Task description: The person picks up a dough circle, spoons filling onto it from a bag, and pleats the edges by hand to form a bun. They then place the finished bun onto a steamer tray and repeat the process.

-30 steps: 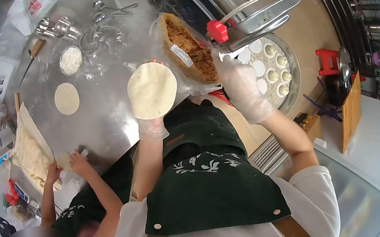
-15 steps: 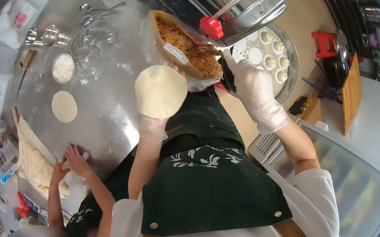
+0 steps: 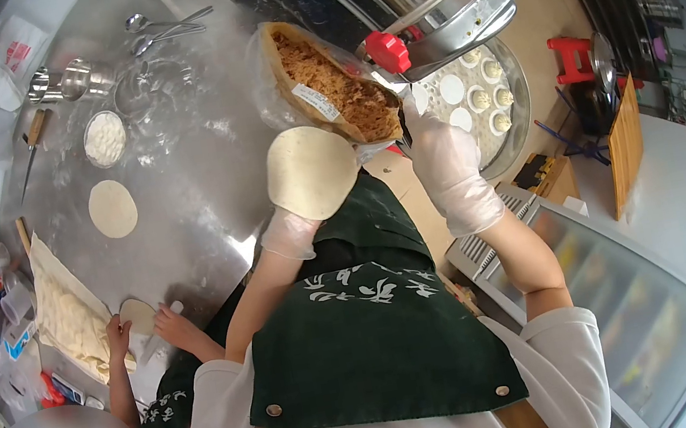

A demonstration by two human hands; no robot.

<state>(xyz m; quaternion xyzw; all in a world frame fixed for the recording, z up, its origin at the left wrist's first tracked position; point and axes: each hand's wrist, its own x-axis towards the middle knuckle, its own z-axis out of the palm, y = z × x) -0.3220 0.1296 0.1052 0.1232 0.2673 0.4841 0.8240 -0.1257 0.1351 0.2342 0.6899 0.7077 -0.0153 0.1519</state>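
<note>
A round dough wrapper (image 3: 312,172) lies across the palm and fingers of my left hand (image 3: 292,230), which wears a clear plastic glove. Most of those fingers are hidden under the dough. My right hand (image 3: 449,162), also gloved, is closed at the right end of an open bag of brown shredded filling (image 3: 333,75). It grips a thin utensil, largely hidden by the fingers and the bag's edge. The wrapper is just below the bag, close to its lower edge.
Another dough round (image 3: 113,209) and a bowl of white flour (image 3: 104,138) are on the steel table. A round tray (image 3: 516,135) holds several filled buns on papers. Left, a co-worker's hands (image 3: 176,328) hold a dough round. A red-knobbed machine (image 3: 387,51) stands ahead.
My left hand and its wrapper have shifted right, nearer the bag. My right hand has drawn slightly back, and the utensil's dark end no longer shows in the filling. The co-worker now lifts a dough round.
</note>
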